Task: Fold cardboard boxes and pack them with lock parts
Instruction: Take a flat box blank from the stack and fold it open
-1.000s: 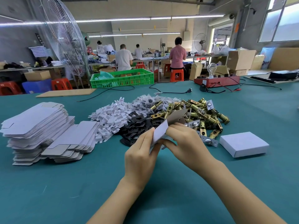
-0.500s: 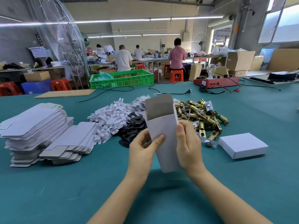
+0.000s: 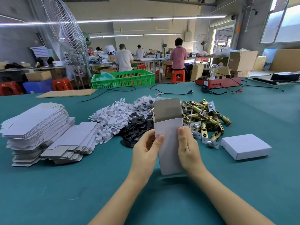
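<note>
I see both forearms reaching forward, bare, converging toward the middle. My left hand (image 3: 146, 147) has its thumb curled against the front of a box (image 3: 168, 137); my right hand (image 3: 186, 146) grips the opposite edge, thumb pointing up.

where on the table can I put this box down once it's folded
Bare green cloth lies beneath the box toward you, and right of the finished box. It is crowded between the flat cardboard stack and the brass latches.
</note>
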`<action>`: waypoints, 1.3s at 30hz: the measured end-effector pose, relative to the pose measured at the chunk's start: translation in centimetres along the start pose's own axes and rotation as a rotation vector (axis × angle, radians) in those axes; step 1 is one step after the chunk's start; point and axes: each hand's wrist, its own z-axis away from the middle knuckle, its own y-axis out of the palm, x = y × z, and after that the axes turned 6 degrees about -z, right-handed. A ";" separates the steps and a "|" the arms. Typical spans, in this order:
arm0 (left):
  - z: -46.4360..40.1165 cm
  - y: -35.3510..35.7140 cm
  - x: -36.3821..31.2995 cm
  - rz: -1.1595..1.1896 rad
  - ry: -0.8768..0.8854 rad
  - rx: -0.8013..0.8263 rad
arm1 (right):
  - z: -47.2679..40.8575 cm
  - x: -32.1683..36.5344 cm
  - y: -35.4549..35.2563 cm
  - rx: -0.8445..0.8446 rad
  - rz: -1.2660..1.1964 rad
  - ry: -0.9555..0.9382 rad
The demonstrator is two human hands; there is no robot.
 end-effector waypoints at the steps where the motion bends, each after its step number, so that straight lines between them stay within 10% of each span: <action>1: 0.0 -0.1 0.1 -0.056 0.039 0.003 | 0.0 0.1 0.2 -0.012 -0.016 0.020; 12: 0.3 0.2 0.2 -0.204 0.282 0.089 | -0.1 0.6 0.3 -0.166 -0.083 -0.099; 26: -0.4 -0.3 0.5 -0.242 0.188 0.106 | 0.0 1.1 0.9 -0.214 -0.104 -0.129; 39: -0.5 -0.7 -0.2 -0.189 0.138 0.096 | -1.0 3.5 -0.1 0.017 -0.461 0.319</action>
